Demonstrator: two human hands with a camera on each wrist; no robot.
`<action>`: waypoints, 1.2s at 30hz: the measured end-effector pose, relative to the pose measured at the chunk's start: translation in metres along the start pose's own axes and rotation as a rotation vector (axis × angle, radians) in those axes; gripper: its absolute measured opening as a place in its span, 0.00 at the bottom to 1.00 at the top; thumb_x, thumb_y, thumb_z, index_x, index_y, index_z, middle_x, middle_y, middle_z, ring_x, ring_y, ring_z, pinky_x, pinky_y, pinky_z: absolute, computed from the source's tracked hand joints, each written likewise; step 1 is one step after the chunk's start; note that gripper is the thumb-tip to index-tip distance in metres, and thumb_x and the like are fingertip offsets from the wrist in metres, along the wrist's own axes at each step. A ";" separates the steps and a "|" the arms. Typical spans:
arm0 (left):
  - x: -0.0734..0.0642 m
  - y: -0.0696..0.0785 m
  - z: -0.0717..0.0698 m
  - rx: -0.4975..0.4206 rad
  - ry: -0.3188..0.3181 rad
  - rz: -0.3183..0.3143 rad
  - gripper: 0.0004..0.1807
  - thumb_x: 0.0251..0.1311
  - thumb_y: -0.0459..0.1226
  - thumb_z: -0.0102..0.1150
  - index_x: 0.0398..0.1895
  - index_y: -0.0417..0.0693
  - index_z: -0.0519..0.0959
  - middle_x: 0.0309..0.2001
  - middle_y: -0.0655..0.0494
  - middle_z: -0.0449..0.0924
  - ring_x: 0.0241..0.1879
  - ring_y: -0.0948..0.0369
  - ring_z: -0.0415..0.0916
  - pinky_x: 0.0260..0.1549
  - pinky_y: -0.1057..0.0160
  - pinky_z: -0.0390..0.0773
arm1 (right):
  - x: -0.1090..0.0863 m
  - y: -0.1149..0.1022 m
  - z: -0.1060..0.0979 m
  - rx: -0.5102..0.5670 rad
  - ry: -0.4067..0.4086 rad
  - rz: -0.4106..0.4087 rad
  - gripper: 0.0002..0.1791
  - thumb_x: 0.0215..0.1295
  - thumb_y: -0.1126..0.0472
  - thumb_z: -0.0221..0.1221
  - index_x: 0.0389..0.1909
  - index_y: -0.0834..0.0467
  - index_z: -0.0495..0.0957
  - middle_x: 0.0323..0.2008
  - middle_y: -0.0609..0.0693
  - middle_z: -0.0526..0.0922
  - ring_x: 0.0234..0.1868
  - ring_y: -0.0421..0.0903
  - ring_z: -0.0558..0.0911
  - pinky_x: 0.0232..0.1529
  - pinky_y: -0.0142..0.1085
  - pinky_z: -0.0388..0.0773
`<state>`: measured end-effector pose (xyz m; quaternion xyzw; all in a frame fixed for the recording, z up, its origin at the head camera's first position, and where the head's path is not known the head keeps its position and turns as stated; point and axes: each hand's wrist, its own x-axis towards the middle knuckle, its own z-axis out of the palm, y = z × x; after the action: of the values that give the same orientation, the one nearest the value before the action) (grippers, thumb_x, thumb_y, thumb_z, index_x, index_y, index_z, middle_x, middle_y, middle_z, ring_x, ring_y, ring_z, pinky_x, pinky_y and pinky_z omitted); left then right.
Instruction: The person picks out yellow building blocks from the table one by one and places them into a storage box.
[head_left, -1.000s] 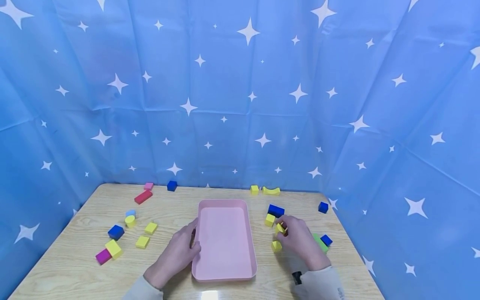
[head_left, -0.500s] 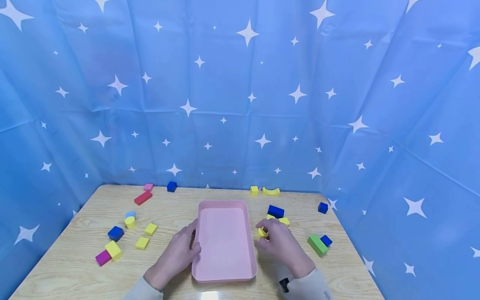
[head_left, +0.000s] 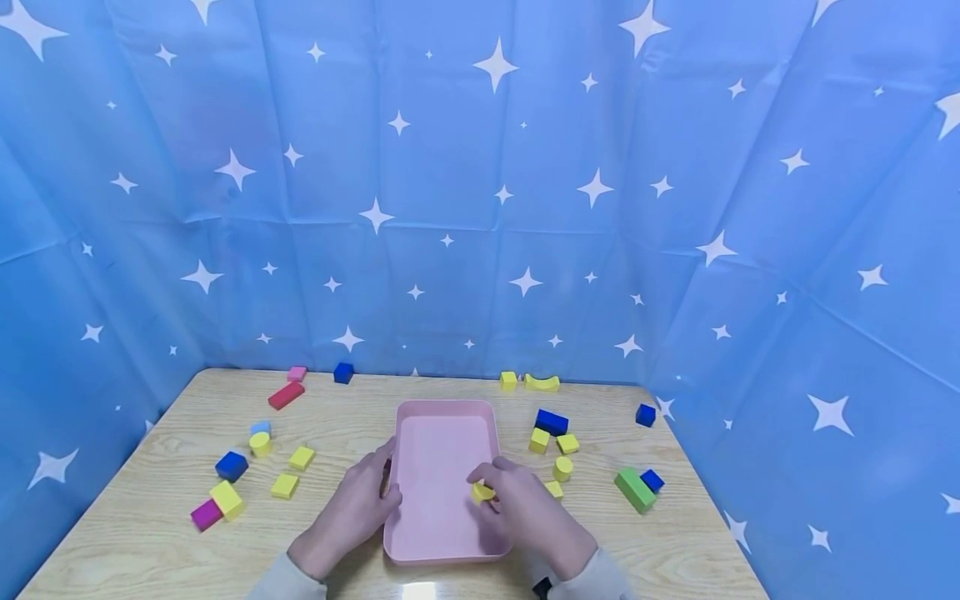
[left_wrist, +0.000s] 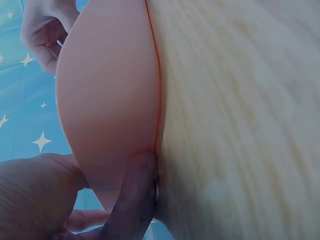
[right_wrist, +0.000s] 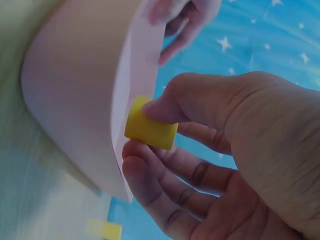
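A shallow pink tray [head_left: 450, 546] stands on the table. My left hand [head_left: 358, 502] grips its left side, and in the left wrist view a finger [left_wrist: 137, 185] of that hand presses against the tray's outer wall. Over the tray's right part is my right hand [head_left: 525, 512], pinching a small yellow block [right_wrist: 150, 125] with a rounded side between thumb and fingers. The block is partly hidden by the fingers in the head view. No other block shows inside the tray.
Right of the tray lie a yellow cylinder [head_left: 562, 468], several yellow blocks, a long blue block [head_left: 552, 422] and a green block [head_left: 635, 490]. On the left are a red bar [head_left: 287, 395], a magenta block [head_left: 206, 514] and more blocks. A starry blue curtain [head_left: 450, 208] hangs behind.
Carrying the yellow block, my right hand has moved left from the blocks on the right to above the tray. My left hand has stayed on the tray's side.
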<state>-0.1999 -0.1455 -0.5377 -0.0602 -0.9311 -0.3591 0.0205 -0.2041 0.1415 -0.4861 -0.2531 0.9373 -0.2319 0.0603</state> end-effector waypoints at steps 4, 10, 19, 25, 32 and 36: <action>0.000 0.001 -0.001 0.002 0.000 -0.006 0.43 0.74 0.32 0.71 0.89 0.32 0.67 0.79 0.29 0.80 0.79 0.37 0.82 0.76 0.36 0.86 | 0.002 -0.009 0.007 -0.044 -0.033 -0.030 0.18 0.73 0.64 0.77 0.61 0.52 0.93 0.46 0.45 0.90 0.39 0.31 0.84 0.43 0.26 0.91; -0.001 0.001 -0.002 0.007 0.008 -0.004 0.43 0.74 0.32 0.71 0.89 0.32 0.67 0.78 0.28 0.80 0.78 0.36 0.82 0.75 0.36 0.86 | 0.003 -0.015 0.016 -0.089 -0.077 -0.043 0.19 0.71 0.65 0.78 0.61 0.50 0.93 0.42 0.42 0.87 0.38 0.31 0.83 0.40 0.24 0.88; -0.003 0.000 0.000 0.008 0.006 0.000 0.43 0.74 0.32 0.71 0.89 0.32 0.67 0.80 0.29 0.79 0.80 0.35 0.80 0.78 0.35 0.84 | 0.000 -0.017 0.017 -0.094 -0.072 -0.029 0.19 0.71 0.62 0.78 0.62 0.49 0.92 0.40 0.42 0.85 0.34 0.31 0.79 0.37 0.24 0.84; -0.003 0.000 0.000 0.003 0.000 -0.011 0.43 0.74 0.33 0.72 0.90 0.33 0.67 0.80 0.30 0.79 0.80 0.35 0.80 0.78 0.35 0.84 | -0.002 -0.017 0.012 -0.080 -0.061 -0.030 0.18 0.73 0.63 0.77 0.62 0.49 0.92 0.46 0.44 0.89 0.44 0.33 0.88 0.47 0.29 0.94; -0.002 0.000 0.001 -0.002 0.000 -0.012 0.43 0.74 0.33 0.72 0.89 0.33 0.67 0.79 0.30 0.80 0.80 0.36 0.80 0.77 0.35 0.84 | -0.004 -0.014 0.005 -0.073 -0.042 -0.026 0.18 0.75 0.60 0.77 0.62 0.49 0.92 0.48 0.45 0.90 0.47 0.36 0.90 0.46 0.29 0.94; -0.002 0.000 0.001 0.014 0.014 0.007 0.43 0.73 0.32 0.71 0.89 0.32 0.67 0.78 0.29 0.80 0.78 0.36 0.82 0.77 0.35 0.85 | -0.007 -0.011 -0.001 -0.062 -0.013 -0.032 0.17 0.76 0.59 0.77 0.62 0.51 0.92 0.50 0.47 0.91 0.48 0.39 0.90 0.46 0.31 0.94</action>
<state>-0.1978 -0.1449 -0.5384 -0.0605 -0.9332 -0.3531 0.0288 -0.1937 0.1370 -0.4799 -0.2712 0.9395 -0.2018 0.0547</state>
